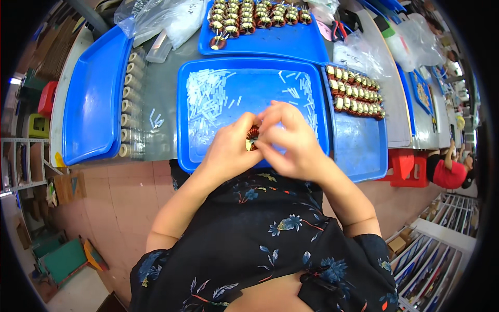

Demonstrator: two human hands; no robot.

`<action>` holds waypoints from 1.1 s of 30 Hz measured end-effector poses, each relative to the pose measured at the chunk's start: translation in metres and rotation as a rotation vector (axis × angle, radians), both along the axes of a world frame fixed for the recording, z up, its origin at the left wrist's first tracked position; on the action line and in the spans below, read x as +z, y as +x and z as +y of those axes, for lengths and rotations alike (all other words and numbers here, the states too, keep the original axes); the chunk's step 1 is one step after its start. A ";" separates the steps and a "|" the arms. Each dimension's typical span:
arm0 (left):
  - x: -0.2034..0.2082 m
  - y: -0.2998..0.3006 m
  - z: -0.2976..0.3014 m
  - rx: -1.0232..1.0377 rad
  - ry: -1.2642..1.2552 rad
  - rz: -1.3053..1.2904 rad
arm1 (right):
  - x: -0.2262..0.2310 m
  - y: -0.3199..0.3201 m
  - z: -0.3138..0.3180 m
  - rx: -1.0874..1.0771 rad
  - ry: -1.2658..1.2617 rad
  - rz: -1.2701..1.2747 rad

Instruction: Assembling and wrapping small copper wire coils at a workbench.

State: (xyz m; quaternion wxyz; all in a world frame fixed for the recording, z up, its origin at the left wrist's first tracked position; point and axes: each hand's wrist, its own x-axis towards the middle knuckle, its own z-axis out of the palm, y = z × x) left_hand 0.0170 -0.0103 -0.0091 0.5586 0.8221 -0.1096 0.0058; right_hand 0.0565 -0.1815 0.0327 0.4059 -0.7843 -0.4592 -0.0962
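Holding a copper-wound coil (253,133) above the near side of the middle blue tray (254,78).
Of the two hands, the left hand (234,146) curls closed around the coil; the right hand (291,143) bends its fingers in against it, though whether they pinch anything cannot be told. Clear tubes (204,96) lie inside the tray; rows of coils (354,93) stand right of it.
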 end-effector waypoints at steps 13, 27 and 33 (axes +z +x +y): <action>0.012 0.008 0.002 0.111 0.039 -0.065 | -0.012 -0.016 0.001 -0.363 0.021 -0.186; 0.012 -0.001 -0.005 0.241 0.242 -0.224 | -0.005 -0.027 0.011 -0.282 0.007 -0.359; 0.008 0.008 -0.004 0.264 0.252 -0.227 | -0.009 -0.023 0.015 -0.311 0.030 -0.334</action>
